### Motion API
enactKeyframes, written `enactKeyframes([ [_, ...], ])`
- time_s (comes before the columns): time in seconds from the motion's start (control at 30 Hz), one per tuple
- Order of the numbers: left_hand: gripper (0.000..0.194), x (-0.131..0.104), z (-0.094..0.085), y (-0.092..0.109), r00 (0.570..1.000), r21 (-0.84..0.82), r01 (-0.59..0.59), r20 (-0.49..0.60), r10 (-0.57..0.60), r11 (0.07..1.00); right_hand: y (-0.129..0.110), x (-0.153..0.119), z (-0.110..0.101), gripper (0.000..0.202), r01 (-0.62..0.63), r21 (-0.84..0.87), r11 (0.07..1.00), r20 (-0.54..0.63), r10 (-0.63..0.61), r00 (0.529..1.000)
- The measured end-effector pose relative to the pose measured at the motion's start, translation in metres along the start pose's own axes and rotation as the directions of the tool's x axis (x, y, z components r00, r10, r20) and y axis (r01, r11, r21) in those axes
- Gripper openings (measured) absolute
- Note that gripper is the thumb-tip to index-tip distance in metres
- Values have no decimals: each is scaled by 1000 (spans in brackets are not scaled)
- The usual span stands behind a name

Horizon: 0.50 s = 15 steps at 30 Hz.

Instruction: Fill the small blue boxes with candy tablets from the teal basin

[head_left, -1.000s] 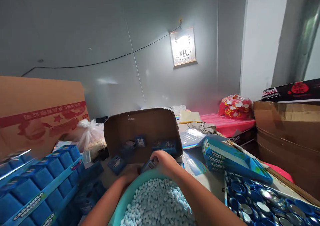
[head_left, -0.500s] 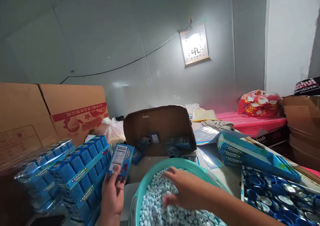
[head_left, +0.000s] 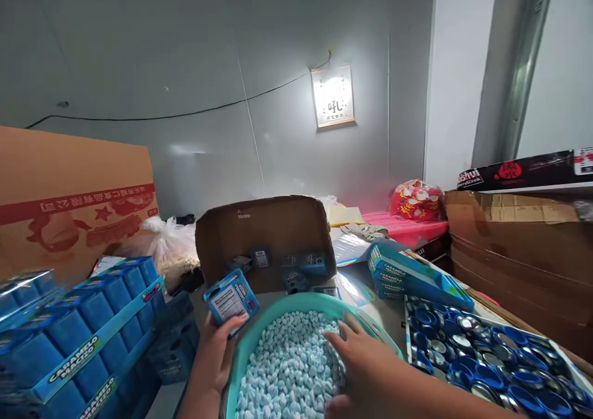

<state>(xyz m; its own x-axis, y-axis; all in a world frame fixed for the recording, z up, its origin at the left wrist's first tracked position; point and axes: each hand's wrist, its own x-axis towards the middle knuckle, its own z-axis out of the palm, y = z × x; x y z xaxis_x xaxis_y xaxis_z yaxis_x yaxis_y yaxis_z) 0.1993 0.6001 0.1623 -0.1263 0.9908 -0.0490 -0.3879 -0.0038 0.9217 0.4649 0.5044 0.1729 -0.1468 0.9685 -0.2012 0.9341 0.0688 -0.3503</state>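
My left hand [head_left: 214,357] grips a small blue candy box [head_left: 231,296], tilted, with a white printed panel facing me. The box is just over the left rim of a teal basin [head_left: 319,303]. Pale blue and white candies [head_left: 282,363] fill the basin. Over their right side reaches my right hand [head_left: 356,351], fingers apart and thumb low near the candies. Nothing shows between these fingers, though the palm side is partly hidden.
Shrink-wrapped blue boxes [head_left: 88,320] are stacked at left, near a large carton [head_left: 78,203]. Behind the basin, an open brown carton [head_left: 264,233] holds several blue boxes. At right lie blue display trays [head_left: 412,277] and a box of blue-and-silver lids [head_left: 491,357].
The view has swung to the right. My left hand has tilted the candy box and brought it nearer the basin. My right hand has shifted toward the basin's right side.
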Motion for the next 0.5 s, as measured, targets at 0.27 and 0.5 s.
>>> enactKeyframes([
  [0.27, 62, -6, -8, -6, 996, 127, 19, 85, -30, 992, -11, -11, -8, 124, 26, -20, 999, 174, -22, 985],
  [0.5, 62, -8, 1, -7, 989, 192, -54, 147, 26, 980, 1, 8, 11, 137, 25, 97, 995, 84, -33, 996],
])
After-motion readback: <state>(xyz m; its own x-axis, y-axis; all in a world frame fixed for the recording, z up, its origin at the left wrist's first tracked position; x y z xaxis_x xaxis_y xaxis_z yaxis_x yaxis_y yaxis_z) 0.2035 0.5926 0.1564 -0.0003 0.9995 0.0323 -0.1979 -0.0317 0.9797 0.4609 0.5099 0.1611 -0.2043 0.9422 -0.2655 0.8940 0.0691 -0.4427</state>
